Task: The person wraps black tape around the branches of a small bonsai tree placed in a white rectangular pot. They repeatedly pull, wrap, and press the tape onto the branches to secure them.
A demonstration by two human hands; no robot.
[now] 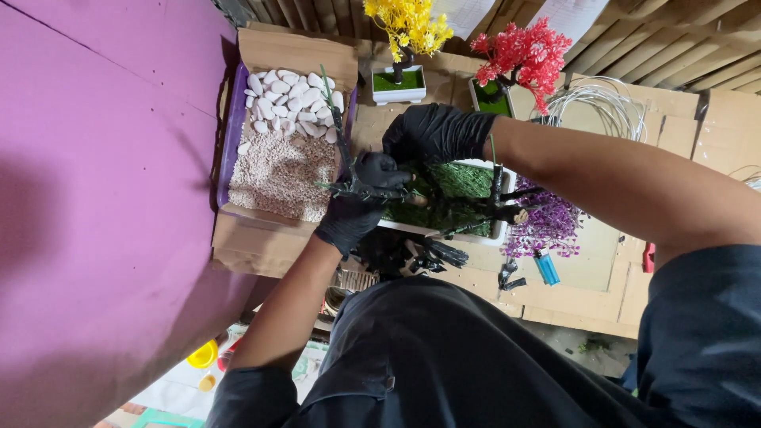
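Spreading across the left, a purple wall [103, 198] flanks a cardboard-lined box [277, 150] of white pebbles and grit. Beside it a white planter [444, 230] of green moss carries a dark artificial tree [468, 208]. The right hand [434, 133] presses the moss, grip unclear; the left hand [361, 202] grasps a branch.

My gloves [434, 133] were black; pebbles [292, 99] at ten o'clock white, one little tree [409, 24] yellow, another [521, 54] red, wall [95, 198] purple.
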